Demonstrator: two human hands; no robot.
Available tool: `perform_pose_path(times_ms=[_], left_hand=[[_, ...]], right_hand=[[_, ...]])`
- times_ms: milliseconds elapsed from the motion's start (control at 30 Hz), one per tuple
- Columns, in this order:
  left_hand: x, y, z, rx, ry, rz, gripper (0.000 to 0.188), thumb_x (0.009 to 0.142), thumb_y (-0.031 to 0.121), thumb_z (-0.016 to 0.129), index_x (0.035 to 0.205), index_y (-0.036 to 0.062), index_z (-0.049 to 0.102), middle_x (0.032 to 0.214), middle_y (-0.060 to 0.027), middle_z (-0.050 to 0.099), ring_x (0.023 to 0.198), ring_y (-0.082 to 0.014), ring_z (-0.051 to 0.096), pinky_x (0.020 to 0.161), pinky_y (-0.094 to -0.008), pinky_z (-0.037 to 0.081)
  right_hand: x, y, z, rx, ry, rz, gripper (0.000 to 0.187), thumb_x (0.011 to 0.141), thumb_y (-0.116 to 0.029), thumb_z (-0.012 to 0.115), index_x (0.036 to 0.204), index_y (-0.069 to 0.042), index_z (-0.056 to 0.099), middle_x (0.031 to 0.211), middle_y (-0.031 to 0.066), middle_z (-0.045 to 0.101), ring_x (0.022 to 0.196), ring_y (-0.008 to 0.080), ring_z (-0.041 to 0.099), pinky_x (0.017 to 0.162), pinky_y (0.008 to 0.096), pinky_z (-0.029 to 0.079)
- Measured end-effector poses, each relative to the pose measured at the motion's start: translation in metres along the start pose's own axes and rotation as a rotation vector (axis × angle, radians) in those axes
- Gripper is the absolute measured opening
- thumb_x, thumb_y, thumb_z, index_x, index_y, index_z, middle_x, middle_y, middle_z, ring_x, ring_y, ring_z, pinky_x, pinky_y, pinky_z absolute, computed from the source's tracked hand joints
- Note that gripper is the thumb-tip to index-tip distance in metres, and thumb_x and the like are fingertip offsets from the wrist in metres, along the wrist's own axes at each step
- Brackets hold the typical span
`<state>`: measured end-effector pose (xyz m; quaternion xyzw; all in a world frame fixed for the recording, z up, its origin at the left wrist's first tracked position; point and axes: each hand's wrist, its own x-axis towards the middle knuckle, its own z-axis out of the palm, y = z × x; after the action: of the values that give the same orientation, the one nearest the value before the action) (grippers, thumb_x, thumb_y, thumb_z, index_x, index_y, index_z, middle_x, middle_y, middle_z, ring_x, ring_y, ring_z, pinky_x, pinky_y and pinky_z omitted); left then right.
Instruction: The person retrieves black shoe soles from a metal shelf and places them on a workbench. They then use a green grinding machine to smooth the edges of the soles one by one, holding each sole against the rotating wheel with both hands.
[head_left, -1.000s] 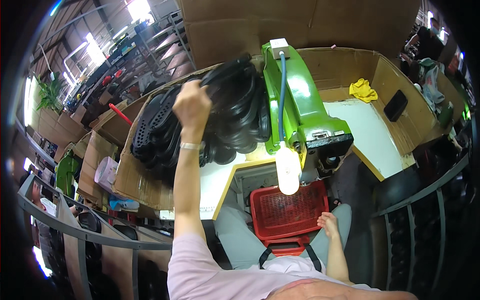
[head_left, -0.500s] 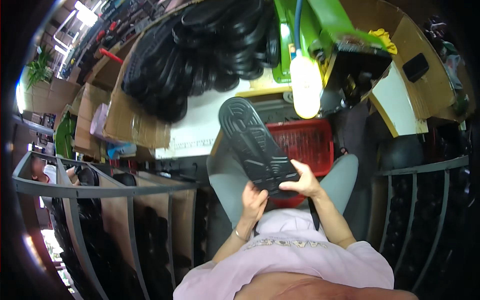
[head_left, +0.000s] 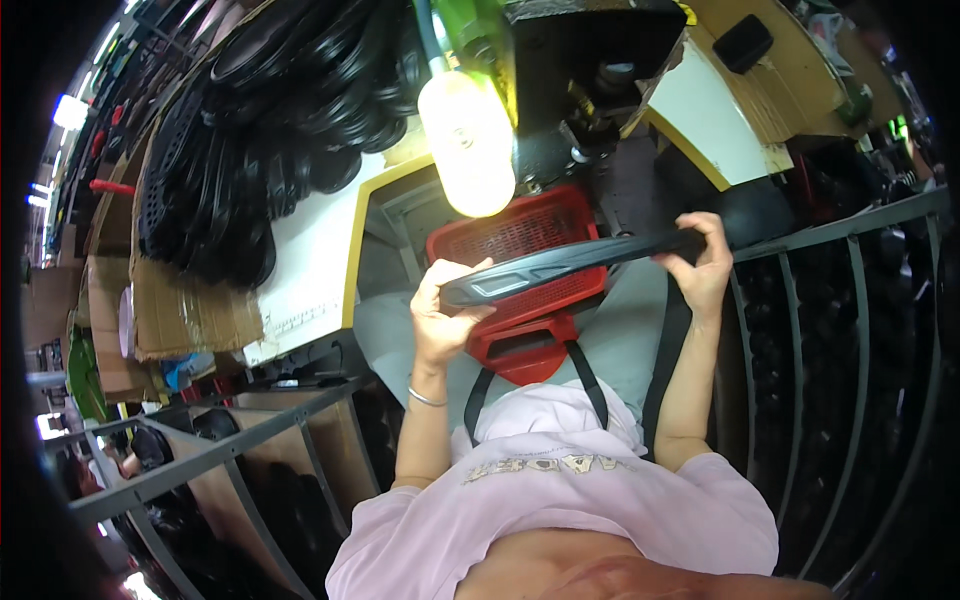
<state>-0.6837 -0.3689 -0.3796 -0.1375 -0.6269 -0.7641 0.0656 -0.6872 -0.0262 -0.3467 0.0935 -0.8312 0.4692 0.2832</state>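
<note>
Here gripping a black sole point(head_left: 570, 261) by both ends, with left hand point(head_left: 441, 312) and right hand point(head_left: 704, 272), above a red basket point(head_left: 535, 225).

Footwear workshop | green machine point(head_left: 470, 22) | heaped black soles point(head_left: 300, 110) | metal racks point(head_left: 240, 441)

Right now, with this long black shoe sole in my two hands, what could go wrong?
The long black shoe sole might slip, as the bare left hand and right hand grip only its ends; it could drop onto the red perforated plastic basket. Lifting it toward the glowing white oval lamp might knock that lamp.
</note>
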Motion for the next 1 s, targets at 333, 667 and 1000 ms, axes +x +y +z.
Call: perform_pose_path(times_ms=[333,667,1000], left_hand=[[0.034,0.001,0.069,-0.004,0.179,-0.023,0.041,0.07,-0.001,0.081,0.102,0.0026,0.054,0.093,-0.0024,0.054,0.087,-0.0122,0.055,0.08,-0.0267,0.047],[0.051,0.001,0.058,0.155,0.221,0.091,0.041,0.066,-0.003,0.082,0.098,0.0012,0.057,0.09,-0.0038,0.058,0.083,-0.0137,0.059,0.078,-0.0274,0.05],[0.041,0.015,0.019,0.109,0.236,-0.026,0.048,0.058,-0.003,0.086,0.099,-0.0024,0.061,0.093,-0.0068,0.063,0.089,-0.0166,0.061,0.079,-0.029,0.051]], right_hand=[[0.019,0.031,0.033,0.748,0.368,0.265,0.096,0.079,-0.006,0.078,0.152,-0.009,0.016,0.138,0.0085,0.035,0.125,0.0201,0.036,0.108,0.0343,0.029],[0.036,0.042,0.051,0.52,0.366,0.395,0.105,0.071,-0.024,0.086,0.151,-0.011,0.019,0.144,0.0184,0.029,0.133,0.0283,0.03,0.114,0.048,0.012],[0.034,0.02,0.081,0.641,0.348,0.42,0.098,0.068,-0.013,0.088,0.147,-0.013,0.029,0.132,0.0116,0.038,0.117,0.0237,0.045,0.1,0.0381,0.041]])
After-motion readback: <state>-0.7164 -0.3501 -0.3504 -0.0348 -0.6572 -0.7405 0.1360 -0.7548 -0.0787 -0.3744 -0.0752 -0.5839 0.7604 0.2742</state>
